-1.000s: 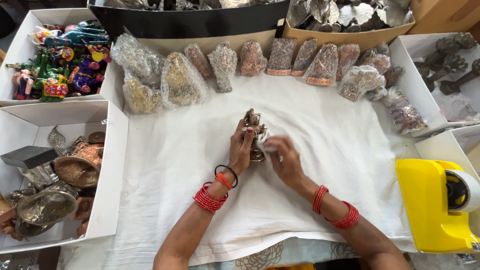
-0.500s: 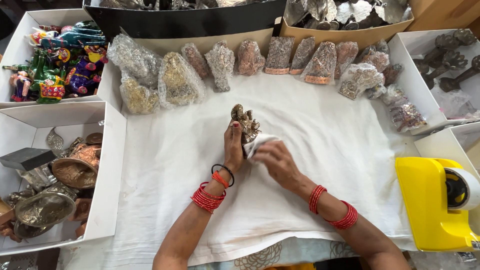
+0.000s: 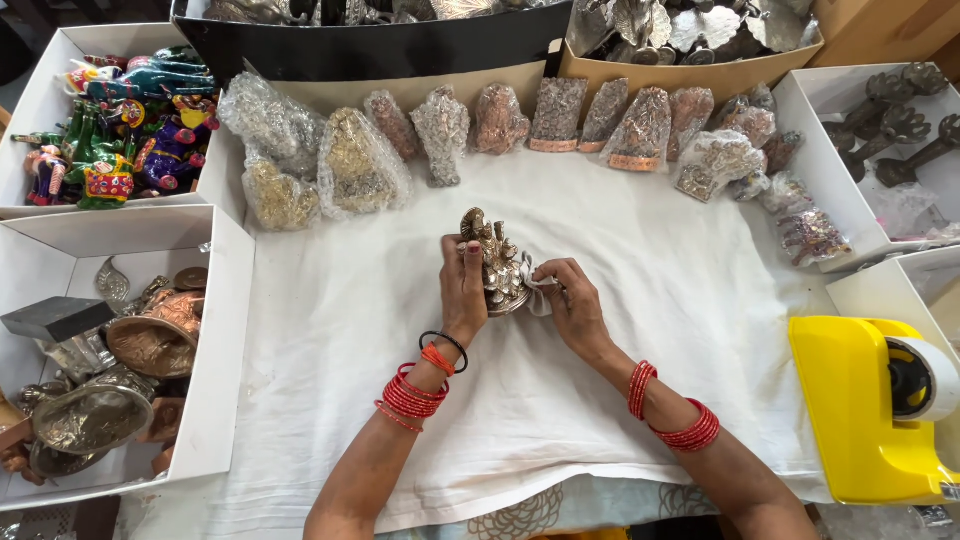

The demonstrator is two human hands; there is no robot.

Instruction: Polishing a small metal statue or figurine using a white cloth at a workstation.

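- Small metal figurine [image 3: 492,262] was held just above the middle of the white cloth [image 3: 330,330], tilted.
- Left hand [image 3: 463,296] was closed around its side; right hand [image 3: 572,305] pinched a white rag [image 3: 533,292] against it.
- Judged rigid, fairly heavy, with ornate edges; best gripped at the base.
- Bubble-wrapped figurines [image 3: 360,170] lay beyond, a yellow tape dispenser [image 3: 868,410] to the right.

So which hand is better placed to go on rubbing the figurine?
Probably the right hand: it pinches the white cloth against the metal figurine, while the left hand is wrapped around the figurine, steadying it.
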